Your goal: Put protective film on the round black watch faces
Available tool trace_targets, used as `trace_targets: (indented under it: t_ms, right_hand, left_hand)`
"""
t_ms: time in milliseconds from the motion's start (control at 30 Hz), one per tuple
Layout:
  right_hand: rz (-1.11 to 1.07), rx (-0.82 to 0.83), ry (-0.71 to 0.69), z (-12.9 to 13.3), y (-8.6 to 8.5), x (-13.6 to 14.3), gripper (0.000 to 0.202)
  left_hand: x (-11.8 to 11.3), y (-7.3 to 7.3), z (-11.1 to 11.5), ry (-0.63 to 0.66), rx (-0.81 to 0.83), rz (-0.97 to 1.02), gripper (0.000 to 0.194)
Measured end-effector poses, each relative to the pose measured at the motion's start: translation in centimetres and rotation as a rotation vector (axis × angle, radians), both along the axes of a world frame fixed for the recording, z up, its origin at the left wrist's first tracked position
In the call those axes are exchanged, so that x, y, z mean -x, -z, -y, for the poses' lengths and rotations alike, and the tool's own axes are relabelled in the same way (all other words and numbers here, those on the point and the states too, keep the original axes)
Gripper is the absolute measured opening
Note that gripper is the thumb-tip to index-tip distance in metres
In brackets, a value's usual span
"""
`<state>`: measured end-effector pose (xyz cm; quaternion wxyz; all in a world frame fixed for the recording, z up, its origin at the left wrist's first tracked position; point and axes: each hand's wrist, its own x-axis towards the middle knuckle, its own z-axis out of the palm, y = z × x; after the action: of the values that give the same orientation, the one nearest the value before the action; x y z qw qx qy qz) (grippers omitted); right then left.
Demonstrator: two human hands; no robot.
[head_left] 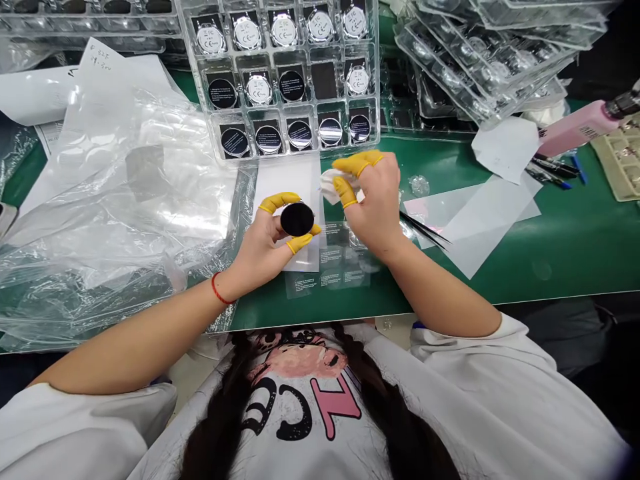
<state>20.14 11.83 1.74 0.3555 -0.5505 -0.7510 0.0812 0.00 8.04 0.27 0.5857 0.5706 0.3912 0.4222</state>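
Observation:
Yellow finger cots cover several fingertips of both hands. My left hand [267, 243] grips a round watch case [297, 219] by its rim, the black glass face tilted up. Pinched in my right hand [373, 197] is a crumpled white wiping cloth [331, 186], held just right of the watch case and apart from it. Below the hands lies a clear sheet of printed film labels [330, 277], partly over a white paper sheet [287, 173]. Black tweezers [425, 229] rest beside my right wrist.
A clear compartment tray [295, 50] of watch cases, some face up, some back up, stands ahead. Plastic bags [185, 173] spread at left. Stacked trays [480, 60], a pink bottle [573, 129] and translucent sheets [480, 220] occupy the right of the green mat [565, 253].

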Motion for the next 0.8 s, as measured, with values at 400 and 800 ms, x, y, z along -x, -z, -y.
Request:
trace_targets:
  t_ms: [400,800]
  right_hand:
    - [-0.181,0.387,-0.131,0.5,-2.6,-1.2,0.007]
    - [-0.217,0.565,-0.233,0.4,-3.8,-1.9,0.001]
  left_hand:
    - [0.2,0.5,-0.2,0.011,-0.265,-0.032,0.050]
    - [0.4,0.1,-0.5,-0.018,-0.124,0.012,0.054]
